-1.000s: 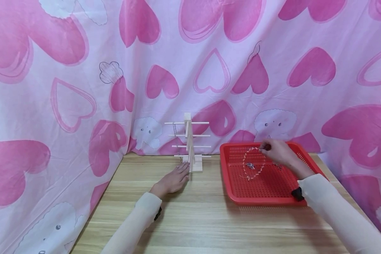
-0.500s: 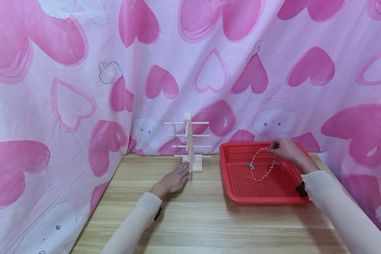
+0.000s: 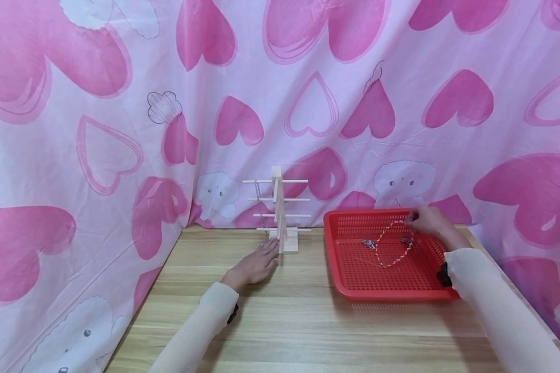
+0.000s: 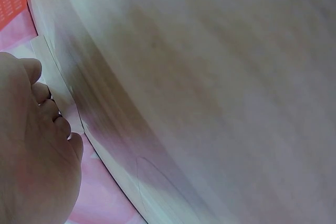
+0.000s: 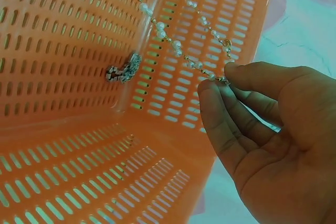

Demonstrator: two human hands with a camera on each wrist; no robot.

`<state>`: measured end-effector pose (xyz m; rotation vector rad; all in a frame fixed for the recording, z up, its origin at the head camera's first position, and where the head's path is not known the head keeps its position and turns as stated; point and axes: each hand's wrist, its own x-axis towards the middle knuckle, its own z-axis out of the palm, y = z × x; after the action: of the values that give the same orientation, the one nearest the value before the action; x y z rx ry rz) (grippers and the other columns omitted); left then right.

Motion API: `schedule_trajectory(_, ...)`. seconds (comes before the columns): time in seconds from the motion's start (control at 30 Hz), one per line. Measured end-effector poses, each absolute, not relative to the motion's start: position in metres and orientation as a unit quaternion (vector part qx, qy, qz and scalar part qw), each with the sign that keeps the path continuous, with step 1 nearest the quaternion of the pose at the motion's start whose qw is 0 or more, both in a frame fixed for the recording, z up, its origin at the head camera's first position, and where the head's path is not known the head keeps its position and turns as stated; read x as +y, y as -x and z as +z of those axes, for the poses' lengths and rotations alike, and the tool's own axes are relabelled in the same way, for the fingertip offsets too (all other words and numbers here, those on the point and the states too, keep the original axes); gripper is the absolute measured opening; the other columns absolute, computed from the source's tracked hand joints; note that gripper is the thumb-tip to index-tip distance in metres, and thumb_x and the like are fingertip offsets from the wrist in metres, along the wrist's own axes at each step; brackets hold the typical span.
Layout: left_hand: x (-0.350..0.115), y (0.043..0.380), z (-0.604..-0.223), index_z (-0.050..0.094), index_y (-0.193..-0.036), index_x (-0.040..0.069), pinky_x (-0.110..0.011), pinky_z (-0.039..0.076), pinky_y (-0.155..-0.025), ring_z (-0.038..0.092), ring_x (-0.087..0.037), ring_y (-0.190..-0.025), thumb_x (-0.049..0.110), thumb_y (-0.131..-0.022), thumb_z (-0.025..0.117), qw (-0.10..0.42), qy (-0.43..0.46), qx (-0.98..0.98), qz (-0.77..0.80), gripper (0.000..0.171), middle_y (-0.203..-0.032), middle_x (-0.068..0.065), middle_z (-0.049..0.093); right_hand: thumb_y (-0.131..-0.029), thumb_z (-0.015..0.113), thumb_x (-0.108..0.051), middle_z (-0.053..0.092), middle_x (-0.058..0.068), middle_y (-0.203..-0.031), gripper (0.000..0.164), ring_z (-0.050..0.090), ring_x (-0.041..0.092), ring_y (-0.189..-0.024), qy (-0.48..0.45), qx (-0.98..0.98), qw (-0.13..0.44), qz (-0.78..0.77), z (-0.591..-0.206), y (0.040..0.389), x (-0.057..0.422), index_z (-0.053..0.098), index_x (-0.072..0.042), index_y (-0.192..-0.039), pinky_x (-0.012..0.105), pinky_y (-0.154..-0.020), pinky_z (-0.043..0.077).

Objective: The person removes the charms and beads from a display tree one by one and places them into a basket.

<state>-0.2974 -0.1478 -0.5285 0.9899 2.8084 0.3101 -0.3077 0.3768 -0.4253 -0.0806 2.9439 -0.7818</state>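
Note:
Over the red basket (image 3: 394, 296), my right hand (image 3: 430, 224) pinches a pearl bead necklace (image 5: 161, 34) between thumb and fingertips. The necklace hangs in a loop inside the basket; its clasp end shows close to the thumb in the right wrist view. My left hand (image 3: 256, 263) lies with extended fingers against the base of a wooden peg stand (image 3: 277, 173). A thin metal chain (image 3: 257, 190) hangs from the stand's upper left peg. In the left wrist view, the left hand's fingers (image 4: 50, 109) are beside the wooden base.
Two small silvery bundles of chain lie in the basket, a left bundle (image 3: 368, 244) and a right bundle (image 5: 124, 68). A pink heart-patterned curtain (image 3: 238, 122) hangs behind and beside the wooden table (image 3: 308, 326).
My right hand has moved to the right above the basket, and the necklace has shifted along with it. The left hand stays at the stand's base.

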Motion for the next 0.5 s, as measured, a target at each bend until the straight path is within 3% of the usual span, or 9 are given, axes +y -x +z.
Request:
schedule_trajectory(0.3,-0.147,0.297,-0.53,0.023,-0.168,0.001,-0.05,0.02,-0.137,0.016,-0.035,-0.167,0.028,-0.116,0.033,0.072,-0.331,0.935,0.108,0.06,-0.179,-0.015,0.016,-0.102,0.063,-0.014,0.069,0.019,-0.097,0.021,0.063,0.031,-0.089,0.004,0.965,0.08,-0.25,-0.433,0.314,0.386,0.07,0.005,-0.107,0.041,-0.077,0.057)
schedule_trajectory(0.5,-0.146,0.297,-0.532,0.024,-0.168,0.0,-0.054,0.02,-0.136,0.017,-0.038,-0.166,0.025,-0.115,0.035,0.069,-0.334,0.932,0.124,0.06,-0.178,-0.017,0.018,-0.1,0.065,-0.013,0.07,0.019,-0.092,0.019,0.063,0.031,-0.084,-0.002,0.97,0.089,-0.227,-0.44,0.316,0.394,0.072,0.005,-0.104,0.043,-0.075,0.058)
